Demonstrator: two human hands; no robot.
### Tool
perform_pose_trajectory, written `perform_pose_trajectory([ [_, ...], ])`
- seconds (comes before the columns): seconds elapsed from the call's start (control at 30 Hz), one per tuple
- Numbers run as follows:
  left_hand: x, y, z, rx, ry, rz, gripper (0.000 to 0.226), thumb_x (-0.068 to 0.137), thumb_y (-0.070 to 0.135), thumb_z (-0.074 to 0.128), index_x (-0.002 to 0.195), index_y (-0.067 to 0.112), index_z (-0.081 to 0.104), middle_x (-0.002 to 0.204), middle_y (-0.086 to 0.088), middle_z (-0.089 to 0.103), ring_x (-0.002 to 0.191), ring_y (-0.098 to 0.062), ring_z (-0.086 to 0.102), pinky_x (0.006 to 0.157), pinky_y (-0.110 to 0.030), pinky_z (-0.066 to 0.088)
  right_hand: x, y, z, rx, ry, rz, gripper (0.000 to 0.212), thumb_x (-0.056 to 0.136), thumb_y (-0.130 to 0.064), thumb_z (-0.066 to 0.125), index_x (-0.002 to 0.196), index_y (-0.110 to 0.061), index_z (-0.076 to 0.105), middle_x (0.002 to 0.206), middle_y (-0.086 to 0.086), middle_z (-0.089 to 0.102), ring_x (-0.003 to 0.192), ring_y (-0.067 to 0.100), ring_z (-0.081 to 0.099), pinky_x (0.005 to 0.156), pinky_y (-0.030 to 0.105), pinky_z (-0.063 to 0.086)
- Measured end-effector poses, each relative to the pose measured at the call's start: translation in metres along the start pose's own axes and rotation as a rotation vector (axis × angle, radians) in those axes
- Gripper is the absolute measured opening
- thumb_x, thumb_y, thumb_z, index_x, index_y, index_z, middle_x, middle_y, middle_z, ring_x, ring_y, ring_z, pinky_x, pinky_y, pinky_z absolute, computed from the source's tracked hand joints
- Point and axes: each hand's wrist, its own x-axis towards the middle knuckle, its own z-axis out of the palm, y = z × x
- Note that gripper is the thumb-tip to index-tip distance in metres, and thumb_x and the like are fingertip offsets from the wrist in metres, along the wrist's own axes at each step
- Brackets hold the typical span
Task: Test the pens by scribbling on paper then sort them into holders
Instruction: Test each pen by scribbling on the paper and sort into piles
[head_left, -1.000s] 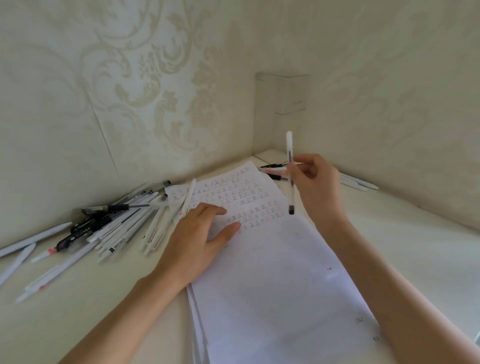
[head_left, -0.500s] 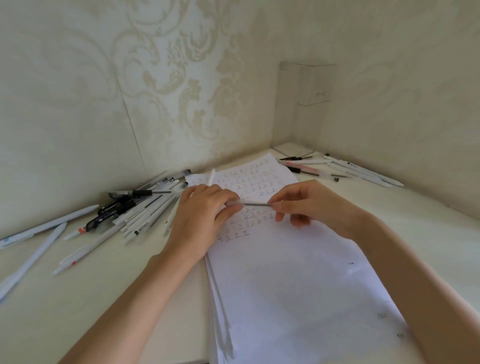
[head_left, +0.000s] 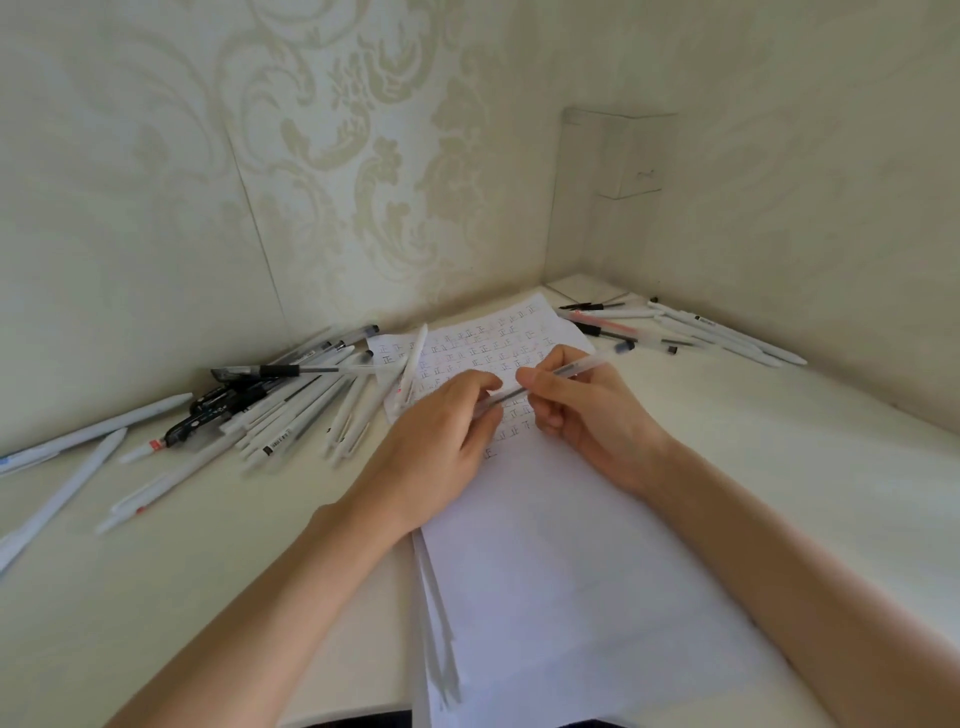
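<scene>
Both hands grip one pen (head_left: 550, 382) | left hand (head_left: 441, 441) hides cap end | right hand (head_left: 587, 415) mid-barrel

The white sheet of paper (head_left: 519, 519) on top of the stack carries rows of small handwritten marks across its far end, just above the centre of the frame; many read as the character 正, some in dark ink and some in faint red. Small print on a white pen barrel (head_left: 275, 443) at centre left is too small to read.
</scene>
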Motion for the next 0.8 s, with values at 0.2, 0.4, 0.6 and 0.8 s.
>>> perform_pose_trajectory([
  [0.2, 0.000, 0.009, 0.003, -0.072, -0.037, -0.057, 0.029, 0.095, 0.032, 0.048, 0.081, 0.008, 0.056, 0.057, -0.003, 0.052, 0.053, -0.015, 0.045, 0.053, -0.030, 0.036, -0.003, 0.001, 0.003, 0.032, -0.033, 0.064, 0.031, 0.083, -0.011, 0.062, 0.059, -0.012, 0.042, 0.049, 0.000, 0.038, 0.047, 0.012, 0.030, 0.048, 0.022, 0.027],
  [0.4, 0.001, 0.010, 0.003, -0.164, -0.024, -0.066, 0.033, 0.093, 0.033, 0.051, 0.075, 0.005, 0.056, 0.050, 0.001, 0.037, 0.046, -0.010, 0.030, 0.046, -0.024, 0.024, -0.004, 0.000, 0.005, 0.062, -0.038, 0.089, 0.028, 0.076, -0.015, 0.064, 0.060, -0.011, 0.043, 0.048, 0.001, 0.039, 0.045, 0.011, 0.030, 0.046, 0.021, 0.028],
  [0.6, 0.002, 0.007, -0.001, -0.151, -0.033, -0.095, 0.028, 0.090, 0.042, 0.051, 0.080, 0.017, 0.057, 0.042, 0.009, 0.038, 0.041, -0.010, 0.032, 0.044, -0.018, 0.021, -0.003, 0.000, 0.006, 0.051, -0.030, 0.037, 0.029, 0.087, -0.008, 0.059, 0.062, -0.010, 0.044, 0.049, 0.001, 0.043, 0.044, 0.011, 0.032, 0.046, 0.022, 0.028],
  [0.8, -0.002, -0.001, -0.025, 0.164, -0.194, -0.259, 0.072, 0.061, 0.075, 0.055, 0.115, 0.030, 0.039, 0.071, 0.014, 0.044, 0.070, -0.003, 0.046, 0.064, -0.028, 0.034, 0.001, -0.010, -0.005, 0.037, 0.039, -0.004, 0.022, 0.095, -0.015, 0.044, 0.086, -0.005, 0.061, 0.060, 0.011, 0.062, 0.048, 0.017, 0.049, 0.046, 0.024, 0.037],
])
